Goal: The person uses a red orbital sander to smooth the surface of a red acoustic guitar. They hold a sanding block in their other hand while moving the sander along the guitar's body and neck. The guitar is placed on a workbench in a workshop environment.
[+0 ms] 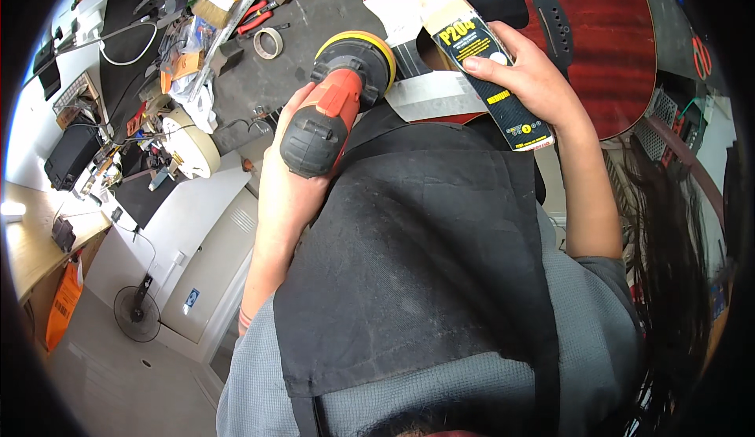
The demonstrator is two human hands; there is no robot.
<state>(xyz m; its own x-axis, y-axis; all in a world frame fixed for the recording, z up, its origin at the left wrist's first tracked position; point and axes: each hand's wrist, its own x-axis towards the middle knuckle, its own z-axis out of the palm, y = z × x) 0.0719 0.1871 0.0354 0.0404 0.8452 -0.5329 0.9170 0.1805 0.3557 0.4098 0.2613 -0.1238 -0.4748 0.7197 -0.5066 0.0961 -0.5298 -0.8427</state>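
Note:
In my left hand (287, 189), pressed against my apron, is a red-and-black power sander (326, 126), its round pad (377, 55) with a yellow rim pointing away from me. My right hand (539, 83) grips a long black box (515, 122) with yellow lettering, held tilted, thumb across its front. Behind the box lies a red guitar body (609, 44) with a black bridge (550, 24) and black pickguard. A white sheet (393, 0) and a pale flat strip (429, 99) lie on the guitar, partly hidden by box and sander.
On the dark bench (307, 16) are a masking tape roll (267, 41), red-handled pliers (253, 18), a brush (216, 4), a long metal rule and several small tools. At left are a white round object (193, 150) and a black case (75, 154); red scissors (700, 55) hang at right.

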